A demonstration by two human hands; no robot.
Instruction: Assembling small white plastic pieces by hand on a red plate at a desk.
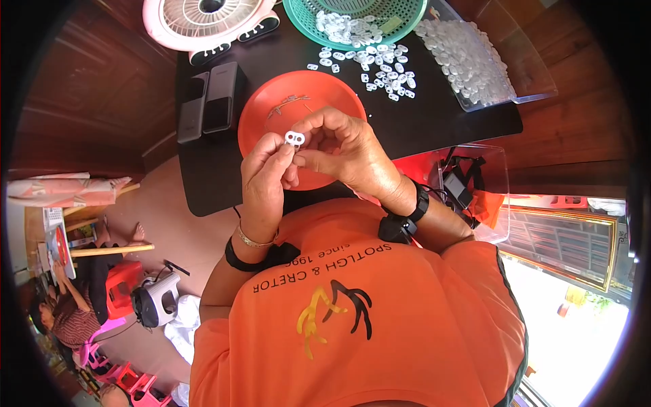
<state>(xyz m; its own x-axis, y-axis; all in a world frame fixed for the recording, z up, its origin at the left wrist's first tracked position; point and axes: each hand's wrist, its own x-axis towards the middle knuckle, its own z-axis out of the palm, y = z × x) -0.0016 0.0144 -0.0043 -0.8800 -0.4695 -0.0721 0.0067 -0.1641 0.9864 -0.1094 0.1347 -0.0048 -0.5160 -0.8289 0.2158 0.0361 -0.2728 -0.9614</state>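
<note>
Between the thumb and fingertips of my left hand [266,173] is a small white oval plastic piece with two holes [294,138]. My right hand [359,154] curls in close on its right side, thumb and fingers pinched together. Whatever those right fingertips grip is too small and hidden to make out. Both hands hover over a round orange-red bowl [254,112]. Several thin metal pieces [288,103] lie inside it, toward its far side.
White pieces partly fill a green colander [298,22]; more [390,71] lie loose beside it. A clear bin [468,61] of them stands far right. Two grey-black devices [220,98] and a pink fan [203,27] occupy the dark table's left. Another person [74,315] sits far left.
</note>
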